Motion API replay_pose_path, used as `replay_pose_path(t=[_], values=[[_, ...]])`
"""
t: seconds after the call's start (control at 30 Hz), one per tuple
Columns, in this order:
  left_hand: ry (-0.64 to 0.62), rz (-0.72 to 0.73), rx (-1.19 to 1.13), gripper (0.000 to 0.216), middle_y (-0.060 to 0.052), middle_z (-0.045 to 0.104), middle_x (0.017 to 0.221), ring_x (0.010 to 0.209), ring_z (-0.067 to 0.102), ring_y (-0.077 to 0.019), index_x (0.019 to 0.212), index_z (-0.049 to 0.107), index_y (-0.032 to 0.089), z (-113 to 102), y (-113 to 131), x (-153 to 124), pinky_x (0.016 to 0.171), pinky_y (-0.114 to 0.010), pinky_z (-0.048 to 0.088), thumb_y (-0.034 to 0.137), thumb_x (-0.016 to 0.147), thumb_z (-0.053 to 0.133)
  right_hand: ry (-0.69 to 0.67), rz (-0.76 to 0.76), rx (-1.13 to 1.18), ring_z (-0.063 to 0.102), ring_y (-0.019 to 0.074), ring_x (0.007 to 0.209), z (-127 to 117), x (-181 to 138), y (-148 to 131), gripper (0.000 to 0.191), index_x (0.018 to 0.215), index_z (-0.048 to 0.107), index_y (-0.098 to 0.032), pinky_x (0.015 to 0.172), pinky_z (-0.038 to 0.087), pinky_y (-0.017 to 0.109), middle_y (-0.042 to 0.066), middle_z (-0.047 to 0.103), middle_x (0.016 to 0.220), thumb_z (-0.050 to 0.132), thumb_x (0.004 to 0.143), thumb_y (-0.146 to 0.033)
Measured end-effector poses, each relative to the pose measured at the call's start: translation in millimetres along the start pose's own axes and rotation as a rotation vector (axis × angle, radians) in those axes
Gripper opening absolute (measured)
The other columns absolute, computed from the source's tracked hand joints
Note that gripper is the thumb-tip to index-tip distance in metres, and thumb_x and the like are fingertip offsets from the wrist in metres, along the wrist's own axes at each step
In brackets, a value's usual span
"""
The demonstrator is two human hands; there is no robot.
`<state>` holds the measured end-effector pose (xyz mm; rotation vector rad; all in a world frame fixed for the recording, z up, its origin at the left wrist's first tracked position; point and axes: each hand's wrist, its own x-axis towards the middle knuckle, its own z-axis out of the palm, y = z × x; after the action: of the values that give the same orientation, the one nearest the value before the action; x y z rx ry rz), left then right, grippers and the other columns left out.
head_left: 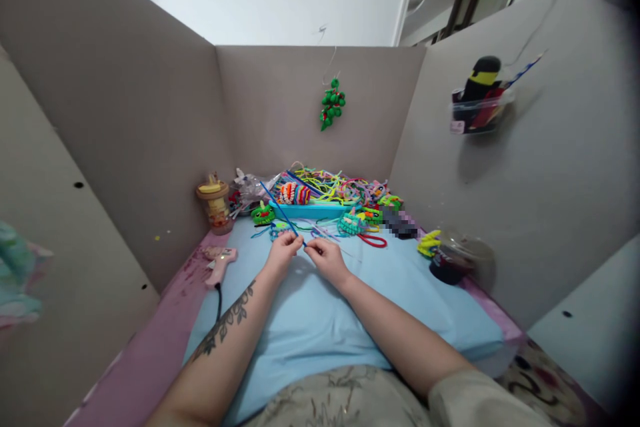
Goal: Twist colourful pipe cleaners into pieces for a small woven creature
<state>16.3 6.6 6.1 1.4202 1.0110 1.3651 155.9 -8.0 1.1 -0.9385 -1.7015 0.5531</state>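
Note:
My left hand (283, 251) and my right hand (327, 258) meet over a light blue cushion (310, 320), fingers pinched together. Both grip a thin blue pipe cleaner (280, 210) that slants up and to the left from my fingertips. Just beyond my hands lie small pipe-cleaner figures, a green one (262, 214) and a teal one (350, 223), and red scissors (373, 240). A blue tray (313, 211) behind them holds a pile of coloured pipe cleaners (333, 187).
A pink glue gun (220, 261) lies at the left on the pink tabletop. A small jar (216, 203) stands at the back left, a dark bowl (450, 263) at the right. Grey cardboard walls enclose the space; a green ornament (331, 103) hangs at the back.

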Motion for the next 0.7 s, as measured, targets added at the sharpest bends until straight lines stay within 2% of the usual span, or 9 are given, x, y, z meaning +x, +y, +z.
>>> replay_pose_path(t=[0.17, 0.3, 0.37, 0.47, 0.57, 0.63, 0.7], values=[[-0.063, -0.038, -0.050, 0.029, 0.000, 0.055, 0.068, 0.057, 0.044, -0.0091, 0.069, 0.059, 0.015, 0.6, 1.9, -1.6, 0.053, -0.021, 0.036, 0.044, 0.066, 0.062, 0.000, 0.268, 0.288, 0.037, 0.0088, 0.042, 2.1, 4.1, 4.1, 0.021, 0.062, 0.056, -0.017, 0.044, 0.030, 0.022, -0.005, 0.045, 0.045, 0.057, 0.071, -0.036], [-0.079, -0.012, 0.059, 0.030, 0.000, 0.052, 0.059, 0.055, 0.043, -0.0103, 0.063, 0.058, 0.014, -0.8, 3.1, -2.5, 0.053, -0.022, 0.036, 0.044, 0.068, 0.060, -0.089, 0.303, 0.361, 0.033, 0.0072, 0.038, 7.1, 5.6, 8.9, 0.023, 0.059, 0.055, -0.017, 0.041, 0.027, 0.021, -0.007, 0.041, 0.041, 0.057, 0.071, -0.036], [-0.078, 0.020, 0.079, 0.029, 0.000, 0.053, 0.059, 0.056, 0.045, -0.0105, 0.061, 0.056, 0.015, -1.9, 4.0, -1.9, 0.053, -0.022, 0.036, 0.042, 0.070, 0.057, -0.091, 0.278, 0.321, 0.037, 0.0082, 0.041, 8.6, 5.4, 10.7, 0.021, 0.063, 0.058, -0.016, 0.043, 0.030, 0.021, -0.005, 0.046, 0.045, 0.055, 0.073, -0.035], [-0.033, 0.048, 0.097, 0.026, -0.001, 0.055, 0.064, 0.058, 0.048, -0.0113, 0.060, 0.052, 0.016, -2.7, 5.6, -1.1, 0.052, -0.022, 0.038, 0.039, 0.072, 0.055, 0.035, 0.125, 0.126, 0.049, 0.0123, 0.054, 6.0, 4.5, 10.2, 0.016, 0.077, 0.062, -0.017, 0.052, 0.041, 0.024, 0.002, 0.059, 0.067, 0.053, 0.075, -0.030], [-0.041, 0.035, 0.150, 0.019, 0.000, 0.055, 0.062, 0.057, 0.050, -0.0123, 0.062, 0.050, 0.017, -1.9, 6.2, -2.3, 0.050, -0.022, 0.039, 0.033, 0.072, 0.052, 0.140, -0.173, -0.178, 0.055, 0.0185, 0.082, -2.5, 4.6, 6.2, 0.017, 0.089, 0.062, -0.018, 0.073, 0.046, 0.032, 0.008, 0.061, 0.091, 0.048, 0.079, -0.021], [-0.087, 0.043, 0.206, 0.015, 0.000, 0.056, 0.059, 0.054, 0.051, -0.0124, 0.063, 0.051, 0.017, -1.3, 5.7, -4.2, 0.051, -0.023, 0.039, 0.029, 0.073, 0.049, 0.084, -0.359, -0.348, 0.052, 0.0208, 0.098, -8.3, 6.2, 3.5, 0.028, 0.100, 0.061, -0.020, 0.085, 0.043, 0.036, 0.009, 0.059, 0.106, 0.043, 0.080, -0.013], [-0.121, 0.086, 0.274, 0.013, 0.000, 0.057, 0.059, 0.053, 0.051, -0.0123, 0.065, 0.054, 0.017, -1.5, 4.8, -6.2, 0.053, -0.023, 0.039, 0.024, 0.074, 0.047, -0.030, -0.476, -0.471, 0.049, 0.0212, 0.104, -12.6, 9.0, 2.7, 0.040, 0.111, 0.057, -0.023, 0.089, 0.041, 0.038, 0.008, 0.054, 0.118, 0.040, 0.079, -0.007]])
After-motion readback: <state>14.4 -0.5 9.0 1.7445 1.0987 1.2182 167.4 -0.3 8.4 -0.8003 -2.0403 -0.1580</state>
